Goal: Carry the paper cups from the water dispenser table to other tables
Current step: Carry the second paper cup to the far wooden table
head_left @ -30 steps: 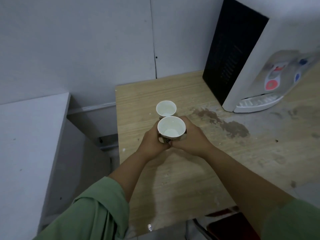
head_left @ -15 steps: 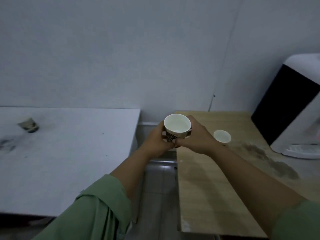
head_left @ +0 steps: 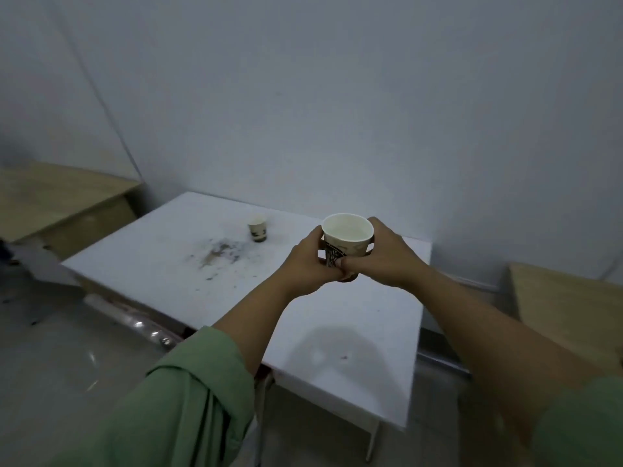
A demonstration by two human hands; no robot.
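A white paper cup (head_left: 348, 234) with a dark printed pattern stays upright in the air above the white table (head_left: 209, 298). My left hand (head_left: 312, 262) wraps its left side and my right hand (head_left: 381, 256) wraps its right side, thumbs meeting in front. The cup's inside looks pale; I cannot tell whether it holds liquid. A second paper cup (head_left: 258, 227) stands on the white table farther back and to the left, near a dark smudge.
A wooden desk (head_left: 50, 197) sits at the far left against the wall. The corner of the wooden table (head_left: 556, 298) shows at the right edge. A grey wall runs behind. The shiny floor (head_left: 50, 365) lies at the lower left.
The view has swung left from the wooden dispenser table to the white table. Both hands kept hold of the cup and carried it over the white table. The dispenser has left the view.
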